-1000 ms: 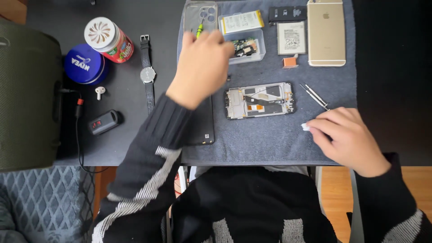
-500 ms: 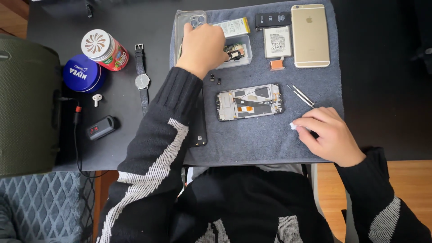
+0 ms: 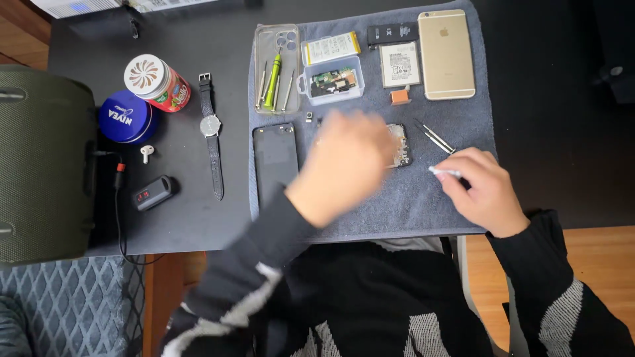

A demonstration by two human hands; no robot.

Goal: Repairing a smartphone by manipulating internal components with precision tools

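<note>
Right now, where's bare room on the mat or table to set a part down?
Free: the mat strip along its near edge, between the left hand and right hand; the dark table near the watch and black phone. Crowded: the mat's far edge, with tool tray, parts box and gold phone.

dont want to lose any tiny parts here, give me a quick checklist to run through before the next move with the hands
1. Opened phone frame lies on the grey mat: ok.
2. Left hand steady over the frame: not ok, motion-blurred.
3. Right hand has a firm pinch on the small white piece: cannot tell.
4. Tweezers within reach, beside the right hand: ok.
5. Clear parts box open: ok.
6. Screwdrivers gathered in the clear case: ok.
</note>
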